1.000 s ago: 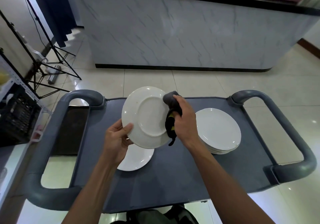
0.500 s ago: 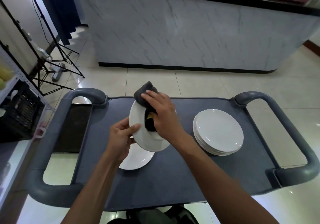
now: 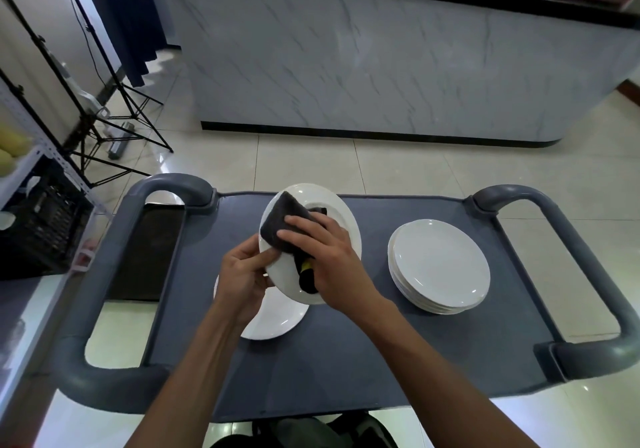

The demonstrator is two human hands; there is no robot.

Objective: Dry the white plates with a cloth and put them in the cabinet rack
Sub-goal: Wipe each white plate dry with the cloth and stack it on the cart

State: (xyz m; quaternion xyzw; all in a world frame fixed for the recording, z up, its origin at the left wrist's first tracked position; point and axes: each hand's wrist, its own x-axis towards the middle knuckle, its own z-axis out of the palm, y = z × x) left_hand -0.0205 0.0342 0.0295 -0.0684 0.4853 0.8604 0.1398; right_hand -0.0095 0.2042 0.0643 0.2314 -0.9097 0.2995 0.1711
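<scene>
Centre of the frame, and the drying is in full swing: the left hand (image 3: 242,276) has its grip closed on the lower left edge of a white plate (image 3: 341,225), holding it tilted above the cart, while the right hand (image 3: 323,257) presses a dark cloth (image 3: 282,225) flat against the plate's face, its grip closed over the cloth with the fingers spread on top. A dark tail of cloth with a yellow tag hangs down under the palm.

How far along? Early, by the look of it. To the right of centre a stack of plates (image 3: 438,267) sits on the grey cart surface (image 3: 346,361), several deep, and whether they are wet or dry cannot be told from here. Below the held plate, lower left of centre, a single plate (image 3: 277,319) lies flat on the surface, partly hidden by the left hand; it may be one already wiped, but that is a guess.

No cabinet rack is in view anywhere, so nothing is seen shelved and that whole leg of the job appears to be ahead.

Containers: at the left edge a black crate (image 3: 38,225) sits on a shelf, contents too dark to make out. The dark recessed tray (image 3: 149,250) at the cart's left end looks bare.
</scene>
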